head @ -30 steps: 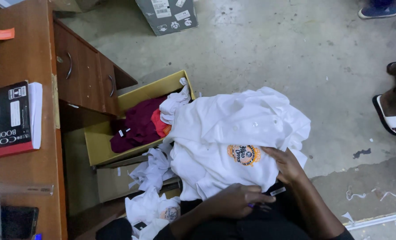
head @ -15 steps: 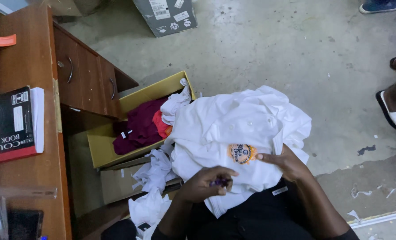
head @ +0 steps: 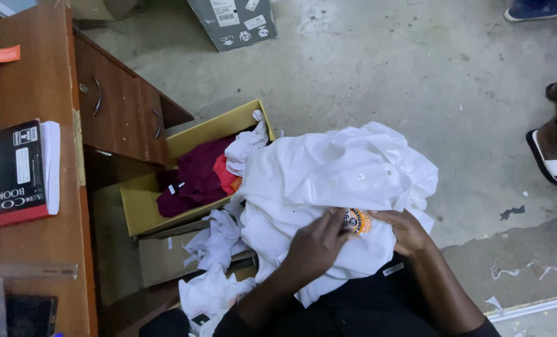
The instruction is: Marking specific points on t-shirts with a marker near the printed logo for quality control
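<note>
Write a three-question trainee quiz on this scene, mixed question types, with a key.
1. True or false: both hands rest on the white shirt.
2. What lies between the left hand and the right hand? A) a round orange badge B) a book C) a sandal
3. Fill in: the maroon garment lies in a yellow ____.

Key:
1. True.
2. A, the round orange badge on the shirt.
3. Box, the yellow cardboard box beside the wooden desk.

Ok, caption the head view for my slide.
Both hands, left hand and right hand, press a white shirt around its round badge, beside a yellow box of clothes.
</note>
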